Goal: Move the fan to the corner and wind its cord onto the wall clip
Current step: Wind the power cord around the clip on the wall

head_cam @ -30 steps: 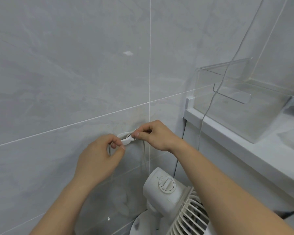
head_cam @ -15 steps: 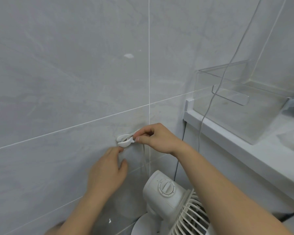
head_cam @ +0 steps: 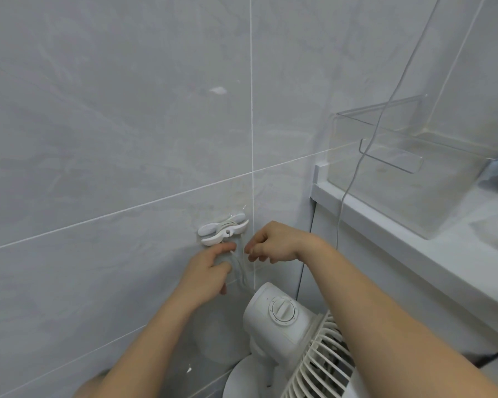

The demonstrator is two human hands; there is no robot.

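Both hands, left hand (head_cam: 206,267) and right hand (head_cam: 270,244), pinch cord (head_cam: 240,268) below wall clip (head_cam: 223,228); keep tension, wrap snugly.

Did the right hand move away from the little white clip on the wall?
Yes. The right hand dropped from the white plastic wall clip to just below it.

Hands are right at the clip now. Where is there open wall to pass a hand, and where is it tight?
Open: the tile left of the wall clip, and the tile above it up to the white mark. Tight: below the clip, where the left hand, right hand and hanging cord crowd over the fan; the right is shut in by the counter with the clear bin.
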